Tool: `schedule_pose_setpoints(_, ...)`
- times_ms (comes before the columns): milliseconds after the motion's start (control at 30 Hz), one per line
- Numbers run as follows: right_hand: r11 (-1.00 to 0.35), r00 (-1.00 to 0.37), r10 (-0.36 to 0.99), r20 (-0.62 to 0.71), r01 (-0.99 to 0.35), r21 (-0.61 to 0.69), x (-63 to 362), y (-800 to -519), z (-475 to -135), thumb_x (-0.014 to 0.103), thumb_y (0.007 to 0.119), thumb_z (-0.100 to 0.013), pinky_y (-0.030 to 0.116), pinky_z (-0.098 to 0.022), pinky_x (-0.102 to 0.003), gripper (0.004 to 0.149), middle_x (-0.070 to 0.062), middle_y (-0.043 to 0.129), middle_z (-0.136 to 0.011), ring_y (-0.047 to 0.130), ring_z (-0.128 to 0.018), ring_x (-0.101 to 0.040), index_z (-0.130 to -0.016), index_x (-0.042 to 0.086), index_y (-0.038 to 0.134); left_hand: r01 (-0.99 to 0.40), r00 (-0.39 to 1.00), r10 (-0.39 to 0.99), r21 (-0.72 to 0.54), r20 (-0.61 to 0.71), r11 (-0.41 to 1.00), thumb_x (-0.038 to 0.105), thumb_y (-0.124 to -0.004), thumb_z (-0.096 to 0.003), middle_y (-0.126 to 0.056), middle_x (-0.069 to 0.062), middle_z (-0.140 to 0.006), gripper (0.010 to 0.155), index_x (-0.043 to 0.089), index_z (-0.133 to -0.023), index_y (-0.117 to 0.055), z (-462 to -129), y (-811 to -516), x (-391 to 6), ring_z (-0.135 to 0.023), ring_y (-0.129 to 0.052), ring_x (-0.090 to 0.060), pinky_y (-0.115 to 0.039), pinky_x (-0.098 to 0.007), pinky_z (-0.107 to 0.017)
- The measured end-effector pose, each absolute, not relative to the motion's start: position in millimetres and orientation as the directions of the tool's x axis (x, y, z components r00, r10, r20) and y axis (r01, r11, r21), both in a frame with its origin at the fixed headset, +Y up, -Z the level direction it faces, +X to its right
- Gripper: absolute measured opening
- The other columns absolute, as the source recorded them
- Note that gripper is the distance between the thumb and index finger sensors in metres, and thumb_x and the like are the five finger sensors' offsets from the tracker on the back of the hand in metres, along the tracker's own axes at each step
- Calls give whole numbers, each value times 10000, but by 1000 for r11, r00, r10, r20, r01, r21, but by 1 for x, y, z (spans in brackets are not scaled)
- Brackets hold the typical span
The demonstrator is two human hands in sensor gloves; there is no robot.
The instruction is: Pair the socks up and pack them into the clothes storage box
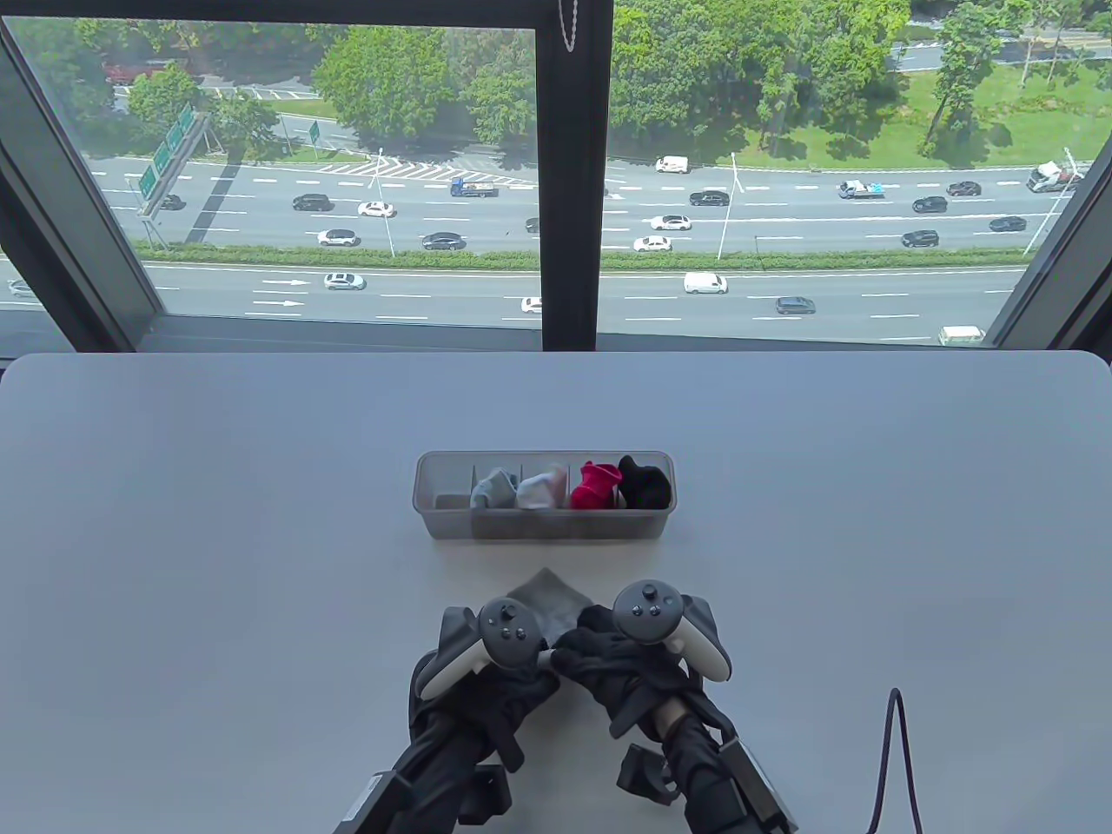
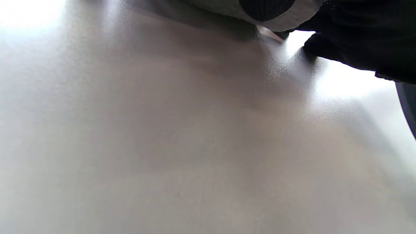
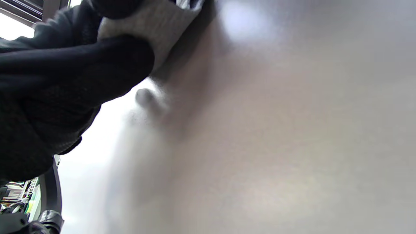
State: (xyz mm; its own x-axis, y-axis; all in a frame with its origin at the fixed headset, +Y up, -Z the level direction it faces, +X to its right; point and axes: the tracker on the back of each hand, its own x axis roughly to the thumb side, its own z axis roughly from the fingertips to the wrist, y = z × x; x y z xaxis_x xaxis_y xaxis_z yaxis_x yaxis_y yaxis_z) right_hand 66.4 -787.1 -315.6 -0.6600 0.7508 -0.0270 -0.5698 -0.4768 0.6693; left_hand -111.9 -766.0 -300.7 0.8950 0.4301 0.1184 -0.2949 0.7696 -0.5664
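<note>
- Grey knit is what both hands are working on: 1 grey sock bundle [image 1: 547, 602] lies on the white table [image 1: 217, 565] at bottom centre of the table view, just in front of the box, with its far corner poking out beyond the knuckles.
- Left hand [image 1: 486, 669] and right hand [image 1: 621, 665] meet over the bundle, each with 1 tracker on its back. In the right wrist view the dark gloved fingers [image 3: 97, 65] curl round pale grey fabric at the upper left, so that hand grips the sock. In the left wrist view a gloved fingertip [image 2: 265, 8] presses into grey cloth at the top edge; it looks like a pinch, though the trackers hide the fingers from above.
- Judged from the folds, the sock is light, soft and limp, not fragile and not slippery. It will flop open if lifted by 1 edge, so the best hold is probably across the middle of the folded bundle, squeezing both layers together.
- Further up the frame sits 1 translucent storage box [image 1: 434, 521], long and narrow, with dividers. I count 5 compartments: the leftmost looks empty, then 1 light grey-blue pair [image 1: 493, 488], 1 whitish pair [image 1: 540, 489], 1 red pair [image 1: 596, 485] and 1 black pair [image 1: 646, 483] at the right end.
- By my count, 4 bundles are packed and 1 is left.
</note>
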Motion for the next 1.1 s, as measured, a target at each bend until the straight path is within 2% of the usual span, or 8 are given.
schedule_pose_setpoints(133, -479, -655, 755, -37, -590, 650, 65, -787, -314, 450, 543, -609, -86, -595, -617, 475, -242, 49, -1131, -132, -945, -446, -993, 177, 603, -315, 890, 443, -554, 110, 770, 302, -621, -594, -502, -218, -1121, 459, 101, -1001, -549, -302, -762, -115, -1098, -352, -457, -256, -721, -759)
schedule_pose_setpoints(233, -468, -653, 757, -27, -571, 675, 66, -787, -315, 468, 582, -604, -93, -588, -620, 596, -257, 19, -1126, -148, -936, -453, -1126, 277, 367, -321, 876, 471, -604, 104, 729, 315, -545, -599, -432, -212, -1126, 470, 61, -992, -503, -302, -766, -117, -1102, -261, -438, -217, -721, -751)
schedule_pose_setpoints(500, -453, -639, 768, -39, -586, 671, 68, -787, -315, 426, 557, -615, -95, -591, -607, 438, -235, 53, -1131, -137, -943, -438, -967, 178, 641, -280, 903, 413, -561, 123, 779, 368, -672, -570, -259, -206, -1152, 589, 200, -1022, -334, -300, -766, -112, -1099, -234, -473, -203, -721, -759)
schedule_pose_setpoints(600, -467, -641, 767, -40, -600, 650, 68, -787, -315, 451, 579, -609, -80, -600, -612, 456, -239, 79, -1136, -116, -953, -442, -974, 185, 640, -332, 882, 452, -502, 135, 799, 308, -682, -576, -380, -216, -1157, 473, 80, -977, -578, -301, -761, -114, -1093, -340, -493, -263, -719, -764)
schedule_pose_setpoints(700, -476, -646, 763, -21, -583, 659, 68, -787, -316, 477, 632, -581, -76, -598, -625, 637, -263, 54, -1134, -119, -949, -461, -1130, 304, 358, -315, 880, 456, -557, 133, 768, 309, -627, -582, -371, -225, -1152, 465, 31, -952, -584, -301, -763, -116, -1090, -323, -497, -250, -720, -759)
schedule_pose_setpoints(800, -470, -636, 771, -29, -601, 646, 70, -785, -316, 434, 665, -581, -59, -606, -631, 485, -253, 93, -1141, -94, -958, -465, -1029, 273, 574, -279, 892, 434, -602, 126, 748, 355, -584, -582, -262, -224, -1147, 494, 37, -950, -502, -301, -765, -114, -1087, -216, -493, -206, -717, -753)
schedule_pose_setpoints(967, -436, -608, 793, -41, -613, 659, 69, -787, -315, 446, 615, -594, -84, -597, -620, 439, -246, 96, -1141, -110, -958, -452, -972, 224, 646, -262, 912, 389, -546, 130, 796, 361, -730, -538, -333, -216, -1139, 467, 64, -866, -578, -302, -760, -113, -1090, -291, -486, -237, -718, -765)
schedule_pose_setpoints(1100, -435, -594, 804, -32, -624, 649, 68, -784, -314, 458, 662, -580, -58, -608, -640, 617, -258, 46, -1139, -97, -957, -482, -1114, 325, 384, -266, 905, 402, -553, 139, 790, 366, -754, -520, -447, -213, -1121, 432, 57, -807, -662, -301, -757, -117, -1078, -408, -476, -284, -719, -763)
